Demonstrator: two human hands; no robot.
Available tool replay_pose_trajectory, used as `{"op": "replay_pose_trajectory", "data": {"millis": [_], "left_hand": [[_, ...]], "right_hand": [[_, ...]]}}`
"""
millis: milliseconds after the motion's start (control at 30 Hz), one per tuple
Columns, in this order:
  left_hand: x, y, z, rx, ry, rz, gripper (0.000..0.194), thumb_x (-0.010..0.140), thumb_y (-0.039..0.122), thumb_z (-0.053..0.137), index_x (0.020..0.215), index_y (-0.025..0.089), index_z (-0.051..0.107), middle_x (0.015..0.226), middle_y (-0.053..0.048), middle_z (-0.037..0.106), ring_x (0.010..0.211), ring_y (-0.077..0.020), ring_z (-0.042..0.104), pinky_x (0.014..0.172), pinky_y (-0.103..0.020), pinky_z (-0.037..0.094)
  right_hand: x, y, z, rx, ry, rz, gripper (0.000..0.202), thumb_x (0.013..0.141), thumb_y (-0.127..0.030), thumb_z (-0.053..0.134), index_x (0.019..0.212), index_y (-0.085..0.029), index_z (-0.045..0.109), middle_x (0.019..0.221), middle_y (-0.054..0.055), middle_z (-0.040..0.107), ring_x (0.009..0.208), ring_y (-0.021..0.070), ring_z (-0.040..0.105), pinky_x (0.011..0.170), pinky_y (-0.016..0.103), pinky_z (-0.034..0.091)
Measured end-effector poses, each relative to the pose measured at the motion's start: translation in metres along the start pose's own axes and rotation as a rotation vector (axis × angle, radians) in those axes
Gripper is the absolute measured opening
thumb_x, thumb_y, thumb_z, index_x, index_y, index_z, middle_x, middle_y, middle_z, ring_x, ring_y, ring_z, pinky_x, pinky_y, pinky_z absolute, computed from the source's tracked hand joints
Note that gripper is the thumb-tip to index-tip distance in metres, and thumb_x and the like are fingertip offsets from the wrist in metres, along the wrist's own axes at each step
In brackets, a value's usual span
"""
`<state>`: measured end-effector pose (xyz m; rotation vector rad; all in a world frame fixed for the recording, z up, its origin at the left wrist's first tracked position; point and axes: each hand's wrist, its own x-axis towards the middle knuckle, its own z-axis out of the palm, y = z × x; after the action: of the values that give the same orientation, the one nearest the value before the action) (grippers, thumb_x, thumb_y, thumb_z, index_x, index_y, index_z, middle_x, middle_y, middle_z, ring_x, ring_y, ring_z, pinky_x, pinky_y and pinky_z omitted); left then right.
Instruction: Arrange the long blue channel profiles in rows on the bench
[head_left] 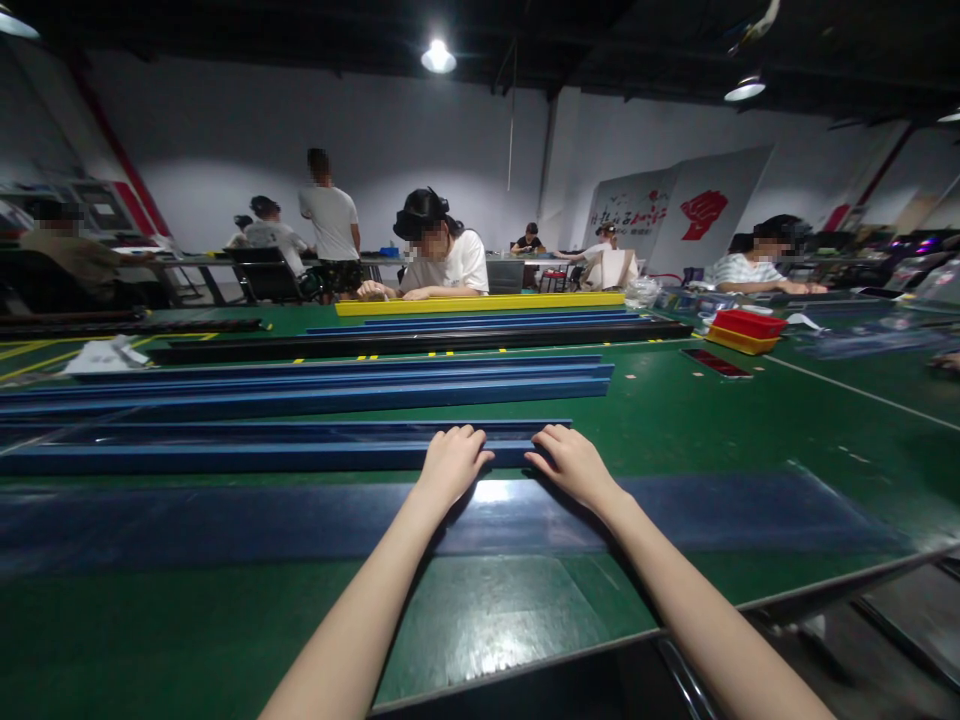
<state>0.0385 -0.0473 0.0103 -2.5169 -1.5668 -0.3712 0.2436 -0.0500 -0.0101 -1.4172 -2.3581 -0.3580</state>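
Note:
A long blue channel-shaped strip [225,457] lies across the green table [712,410]. My left hand [455,462] curls over it, thumb on the near side and fingers on the far side. Close to the strip's right end, my right hand [574,462] grips it in the same way. Between me and the strip, a wide clear plastic sheet [300,515] lies flat under my forearms.
More blue strips [450,386], a black strip [450,343] and a yellow strip [487,303] lie beyond. To the right are a phone [716,362] and red and yellow trays [744,328]. A person [454,262] works across the table.

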Motion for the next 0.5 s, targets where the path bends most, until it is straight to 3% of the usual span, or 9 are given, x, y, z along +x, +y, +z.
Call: {"op": "replay_pose_trajectory", "data": {"millis": [200, 500], "left_hand": [[-0.001, 0.001, 0.000, -0.007, 0.062, -0.027, 0.018, 0.082, 0.033, 0.055, 0.093, 0.020, 0.053, 0.096, -0.004, 0.060, 0.088, -0.0189, 0.057, 0.068, -0.027, 0.040], [0.001, -0.002, -0.007, -0.139, 0.116, -0.042, 0.012, 0.085, 0.031, 0.051, 0.079, 0.021, 0.055, 0.087, 0.000, 0.062, 0.083, -0.0151, 0.057, 0.068, -0.025, 0.038]], "right_hand": [[-0.005, 0.002, -0.006, -0.031, 0.118, 0.041, 0.021, 0.085, -0.038, 0.047, 0.085, -0.020, 0.056, 0.086, 0.008, 0.060, 0.080, 0.0208, 0.050, 0.068, 0.030, 0.034], [-0.013, 0.031, -0.011, -0.052, 0.187, 0.280, 0.039, 0.090, -0.043, 0.034, 0.068, -0.019, 0.055, 0.069, 0.005, 0.059, 0.072, 0.0177, 0.052, 0.063, 0.027, 0.030]]}}
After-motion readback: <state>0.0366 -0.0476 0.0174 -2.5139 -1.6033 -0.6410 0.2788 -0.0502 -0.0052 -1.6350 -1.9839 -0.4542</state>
